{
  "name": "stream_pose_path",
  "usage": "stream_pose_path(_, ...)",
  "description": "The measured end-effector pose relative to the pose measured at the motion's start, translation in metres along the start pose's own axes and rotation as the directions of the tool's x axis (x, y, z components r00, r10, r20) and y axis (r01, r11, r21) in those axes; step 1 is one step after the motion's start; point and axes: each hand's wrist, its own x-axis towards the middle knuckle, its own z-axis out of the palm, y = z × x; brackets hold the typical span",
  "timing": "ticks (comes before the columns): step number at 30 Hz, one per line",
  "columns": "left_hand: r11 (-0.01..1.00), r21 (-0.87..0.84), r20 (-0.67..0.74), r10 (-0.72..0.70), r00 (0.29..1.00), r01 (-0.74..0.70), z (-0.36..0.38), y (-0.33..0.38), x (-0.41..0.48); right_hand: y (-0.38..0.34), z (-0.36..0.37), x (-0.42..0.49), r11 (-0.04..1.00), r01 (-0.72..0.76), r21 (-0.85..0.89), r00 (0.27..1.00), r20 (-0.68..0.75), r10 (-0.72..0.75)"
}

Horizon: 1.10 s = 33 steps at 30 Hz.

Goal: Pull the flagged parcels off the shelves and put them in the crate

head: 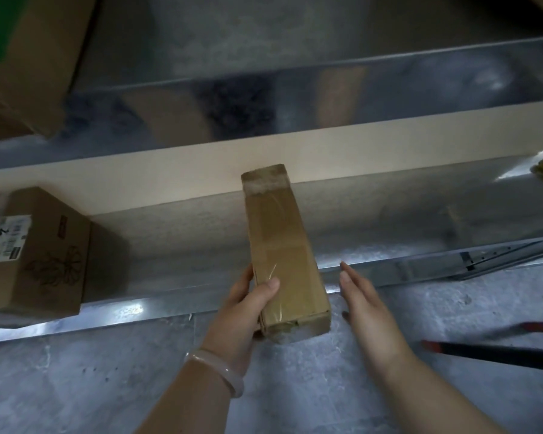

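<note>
Head view: left hand [245, 305] clamped on long taped parcel [282, 245] over shelf edge [170, 305], right hand [370, 311] flat, apart.

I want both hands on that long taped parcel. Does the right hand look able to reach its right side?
Probably yes: the right hand is open beside the long taped parcel, nothing between them; the left hand grips the opposite side.

We saw a grey mottled concrete floor [295, 386] below. Metal shelving ran across the view: a lower shelf [185, 245] with a shiny front lip [123, 311] that caught a bright glare, and an upper shelf [295, 32] with a reflective galvanized face. A pale beige panel [170, 170] sat between them. Lighting was dim overall.
</note>
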Motion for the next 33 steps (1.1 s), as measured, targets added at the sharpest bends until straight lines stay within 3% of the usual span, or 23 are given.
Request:
stream_pose_path(2,0.997,-0.067,0.044,-0.043,0.998,0.046,0.0,-0.003,0.0,0.004,0.004,0.005,0.968,-0.197,0.156,0.969,0.18,0.168)
stream_pose_path(4,0.984,-0.142,0.064,-0.094,0.993,0.103,-0.002,-0.005,0.001,0.003,0.011,0.005,0.908,-0.288,0.305,0.931,0.31,0.191)
stream_pose_path(7,1.0,-0.012,0.033,-0.005,0.999,0.006,-0.011,-0.004,0.001,0.0,0.012,0.007,0.924,-0.185,0.336,0.971,0.209,0.119)
stream_pose_path(9,0.968,0.203,-0.044,0.163,0.986,-0.151,-0.018,-0.002,0.001,0.001,0.011,0.011,0.966,-0.08,0.244,0.994,0.095,0.058)
stream_pose_path(12,0.869,0.419,-0.061,0.316,0.947,-0.263,-0.02,0.001,0.0,0.0,0.019,0.012,0.997,0.017,0.069,0.999,0.029,-0.019)
stream_pose_path(16,0.861,0.444,0.041,0.255,0.966,-0.246,-0.02,0.0,0.002,-0.005,0.032,0.015,0.992,0.089,-0.093,0.995,0.056,-0.084)
stream_pose_path(24,0.774,0.569,0.005,0.333,0.943,-0.276,-0.034,-0.012,0.03,-0.002,0.041,0.038,0.935,0.207,-0.289,0.97,0.182,-0.158)
stream_pose_path(30,0.584,0.755,0.049,0.403,0.914,-0.298,-0.036,-0.012,0.049,-0.011,0.041,0.055,0.885,0.273,-0.378,0.955,0.22,-0.201)
stream_pose_path(33,0.516,0.811,0.078,0.37,0.926,-0.275,-0.037,-0.012,0.049,-0.016,0.038,0.052,0.827,0.313,-0.466,0.946,0.232,-0.228)
